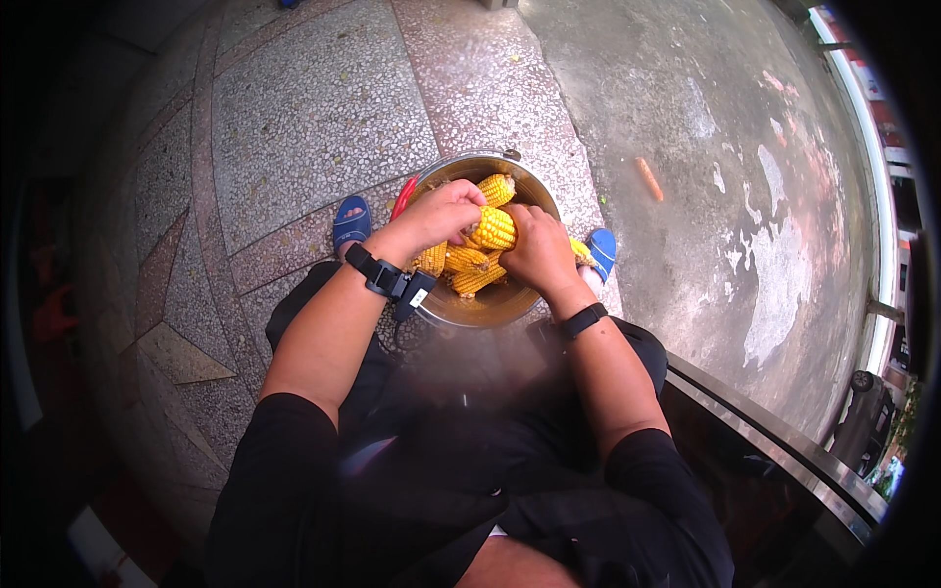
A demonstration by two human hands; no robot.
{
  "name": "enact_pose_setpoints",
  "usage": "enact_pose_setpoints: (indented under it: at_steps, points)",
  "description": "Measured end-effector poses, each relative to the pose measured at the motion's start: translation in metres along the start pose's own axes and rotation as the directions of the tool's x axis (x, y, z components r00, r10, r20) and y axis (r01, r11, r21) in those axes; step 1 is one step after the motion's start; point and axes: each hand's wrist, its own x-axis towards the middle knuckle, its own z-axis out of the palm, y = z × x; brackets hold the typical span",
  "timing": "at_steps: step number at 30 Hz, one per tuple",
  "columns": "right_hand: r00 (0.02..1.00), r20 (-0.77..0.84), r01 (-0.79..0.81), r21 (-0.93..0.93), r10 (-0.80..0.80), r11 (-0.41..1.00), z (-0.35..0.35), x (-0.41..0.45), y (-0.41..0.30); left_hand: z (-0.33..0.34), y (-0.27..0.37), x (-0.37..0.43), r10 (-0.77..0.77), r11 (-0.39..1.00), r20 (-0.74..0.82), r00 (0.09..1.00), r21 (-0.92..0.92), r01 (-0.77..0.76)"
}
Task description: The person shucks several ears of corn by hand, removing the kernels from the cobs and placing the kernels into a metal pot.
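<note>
Over a round metal basin (478, 317), I hold a yellow ear of corn (495, 228) between my two hands. The fingers of my left hand (443, 212) are bent at its left end, with the fingertips partly hidden. My right hand (542, 246) wraps around its other end and covers much of that side. Below, several husked ears (470, 281) lie loose inside the basin. Another ear (496, 189) rests near the far rim. A red object (404, 197), perhaps a handle, leans at the left rim.
A bare corn cob (648, 179) lies on the worn concrete (647, 88) at right. Part of another ear (581, 252) shows beside my blue slipper (602, 251). Speckled terrazzo paving (323, 132) runs beyond the basin. A dark ledge with a metal edge (772, 441) stands at lower right.
</note>
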Motion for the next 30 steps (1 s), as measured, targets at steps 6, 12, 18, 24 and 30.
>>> enact_pose_setpoints:
  at_steps: [6,12,18,24,30]
  points:
    - [1.0,-0.008,0.006,-0.03,-0.007,1.0,0.0,0.0,0.0,0.001,-0.006,0.005,0.023,0.994,0.02,1.0,-0.111,-0.021]
    - [0.999,-0.031,-0.019,0.031,0.02,0.999,-0.006,0.002,-0.002,0.003,-0.011,0.009,0.085,0.996,-0.114,0.99,-0.012,-0.087]
    - [0.997,-0.056,-0.042,0.083,0.047,0.996,-0.007,0.002,0.0,0.003,-0.002,0.004,0.065,0.993,-0.12,0.991,-0.092,-0.076]
    - [0.997,-0.049,-0.062,0.093,0.067,0.994,-0.008,0.002,0.0,0.002,-0.011,0.009,0.094,0.99,-0.125,0.988,-0.092,-0.106]
    - [0.997,-0.025,-0.075,0.097,0.078,0.992,-0.005,0.002,0.001,0.001,-0.005,0.003,0.067,0.996,-0.126,0.99,-0.055,-0.075]
